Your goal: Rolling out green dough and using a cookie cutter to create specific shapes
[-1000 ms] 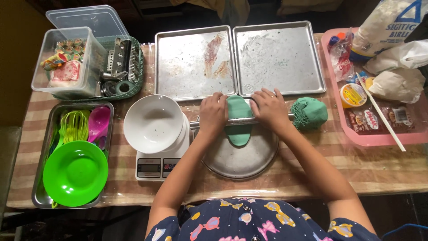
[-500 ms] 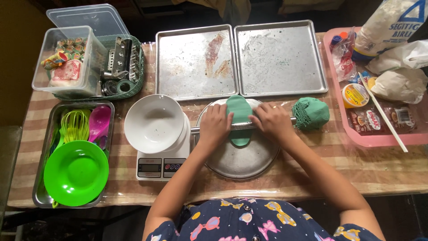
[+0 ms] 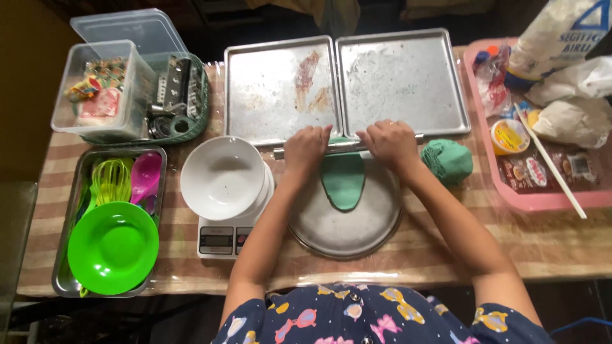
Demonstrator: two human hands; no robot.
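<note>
A flattened strip of green dough (image 3: pixel 344 181) lies on a round metal plate (image 3: pixel 347 223) in front of me. A thin metal rolling pin (image 3: pixel 344 147) crosses the far end of the strip. My left hand (image 3: pixel 306 148) presses on the pin left of the dough, and my right hand (image 3: pixel 387 143) presses on it to the right. A ball of green dough (image 3: pixel 447 161) rests on the table beside my right wrist.
Two metal baking trays (image 3: pixel 344 83) lie beyond the plate. A white bowl (image 3: pixel 222 176) sits on a kitchen scale (image 3: pixel 220 239) at left. Further left are a tray with a green plate (image 3: pixel 113 247) and a clear box (image 3: pixel 102 89). A pink tray (image 3: pixel 542 191) with bags stands right.
Both hands rolled the pin toward me across the dough, then pushed it away again to the strip's far end. The dough strip looks longer.
</note>
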